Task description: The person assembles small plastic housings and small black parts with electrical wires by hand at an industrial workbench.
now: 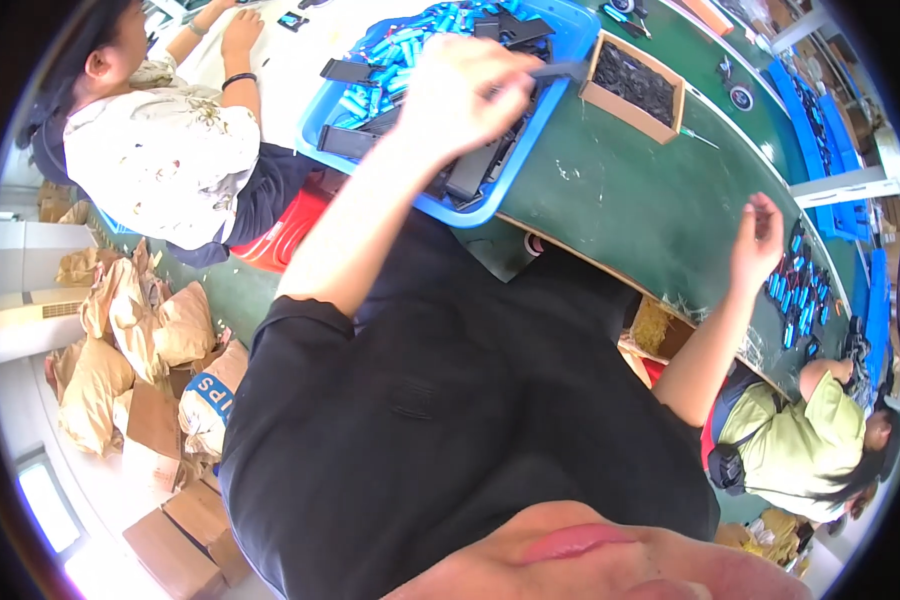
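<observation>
Above a blue plastic bin (482,216) at the far middle is my left hand (465,95), its thumb and fingers closed on a dark flat plastic piece (562,71) that sticks out to the right. Blue cylinders (398,50) and long black plastic cases (473,172) fill the bin, partly covered by my arm. My right hand (758,243) is raised over the right side of the green table (620,195), fingers loosely bent and apart, with nothing visible in them. Nearest to it lies a group of blue-and-black parts (796,290).
An open cardboard box (622,113) of small black parts stands right of the bin, with a thin screwdriver (699,137) beside it. Co-workers sit at left (160,150) and right (800,440). Blue trays (838,150) line the far right; brown sacks (95,390) are piled left.
</observation>
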The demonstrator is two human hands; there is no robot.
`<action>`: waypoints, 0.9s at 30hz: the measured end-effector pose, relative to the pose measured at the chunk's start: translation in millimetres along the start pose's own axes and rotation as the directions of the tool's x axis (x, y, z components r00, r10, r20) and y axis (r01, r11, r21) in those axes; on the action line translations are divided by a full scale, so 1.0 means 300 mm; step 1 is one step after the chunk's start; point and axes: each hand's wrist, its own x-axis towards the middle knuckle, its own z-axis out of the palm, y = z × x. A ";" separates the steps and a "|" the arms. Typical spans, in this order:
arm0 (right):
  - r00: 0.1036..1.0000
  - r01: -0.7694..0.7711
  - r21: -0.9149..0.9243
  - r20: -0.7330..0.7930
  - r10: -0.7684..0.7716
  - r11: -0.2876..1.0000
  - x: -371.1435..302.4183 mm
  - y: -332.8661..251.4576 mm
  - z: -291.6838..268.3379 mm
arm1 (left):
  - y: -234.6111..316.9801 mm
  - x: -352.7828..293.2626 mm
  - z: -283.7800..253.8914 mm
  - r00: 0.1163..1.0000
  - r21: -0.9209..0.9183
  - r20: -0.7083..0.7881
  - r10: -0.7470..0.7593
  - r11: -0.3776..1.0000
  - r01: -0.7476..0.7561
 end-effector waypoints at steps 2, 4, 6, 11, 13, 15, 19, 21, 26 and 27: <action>0.974 -0.161 0.423 0.213 0.075 0.892 -0.134 -0.239 0.109 | 0.152 -0.019 0.036 0.999 -0.034 0.053 0.014 0.999 -0.012; 0.865 -0.407 0.693 0.501 0.009 0.595 -0.238 -0.399 0.197 | 0.296 -0.045 0.082 0.988 0.013 0.140 0.071 0.997 -0.074; 0.820 -0.572 0.787 0.556 0.136 0.232 -0.319 -0.496 0.280 | 0.379 -0.070 0.140 0.980 -0.118 0.128 0.154 0.983 -0.140; 0.845 -0.534 0.729 0.448 0.290 0.429 -0.261 -0.309 0.243 | 0.342 -0.117 0.057 0.973 -0.384 0.216 0.077 0.923 0.012; 0.896 -0.388 0.516 0.407 0.179 0.764 -0.230 -0.240 0.184 | 0.250 -0.148 -0.009 0.986 -0.212 0.169 -0.011 0.976 0.047; 0.915 -0.300 0.249 0.347 0.205 0.921 -0.233 -0.259 0.159 | 0.158 -0.181 -0.065 0.982 0.034 0.117 -0.150 0.989 0.147; 0.986 0.102 -0.236 0.156 -0.066 0.967 -0.256 -0.213 0.184 | 0.149 -0.191 -0.132 0.836 0.267 0.371 -0.404 0.909 0.321; 0.969 0.240 -0.313 0.133 -0.208 0.919 -0.253 -0.202 0.183 | 0.158 -0.223 -0.110 0.832 0.296 0.370 -0.413 0.902 0.316; 0.953 0.150 -0.023 0.269 -0.138 0.988 -0.239 -0.162 0.161 | 0.204 -0.187 -0.114 0.746 0.388 0.395 -0.536 0.834 0.393; 0.942 0.188 0.027 0.277 -0.188 0.982 -0.243 -0.165 0.156 | 0.200 -0.192 -0.113 0.728 0.388 0.408 -0.552 0.826 0.409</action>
